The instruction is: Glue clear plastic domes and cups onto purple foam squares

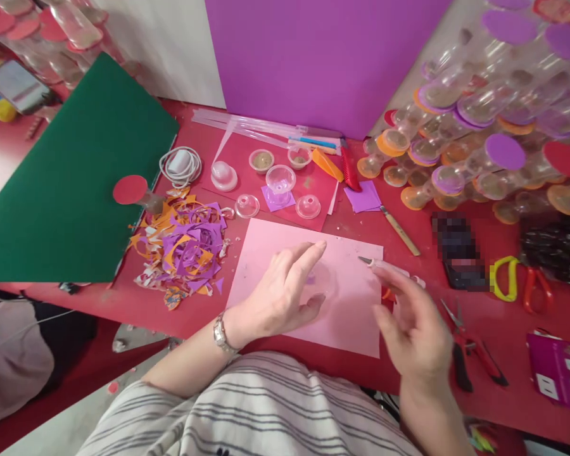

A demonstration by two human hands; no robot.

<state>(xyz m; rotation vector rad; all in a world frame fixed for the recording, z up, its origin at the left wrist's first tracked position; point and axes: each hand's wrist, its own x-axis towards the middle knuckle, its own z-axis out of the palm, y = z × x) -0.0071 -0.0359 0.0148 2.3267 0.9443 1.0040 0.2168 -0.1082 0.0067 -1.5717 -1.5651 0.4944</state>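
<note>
My left hand (289,285), with a watch on the wrist, hovers over the pink sheet (351,329), fingers stretched and thumb apart. Just beyond its fingertips is a faint clear plastic piece (329,282); I cannot tell whether they touch it. My right hand (415,323) is open and slightly blurred at the sheet's right edge. Its index fingertip is beside a slim pale tool with a dark pointed tip (367,260), partly hidden by the fingers. Behind the sheet, a clear plastic cup (280,180) stands on a purple paper square, between two clear domed pieces (247,206).
Purple and orange paper scraps (194,247) are heaped left, beside a green board (80,183). A wooden-handled knife (401,231), a phone (460,250), pliers (472,351) and scissors (536,288) lie right. Stacked clear bottle-like pieces (484,152) fill the back right.
</note>
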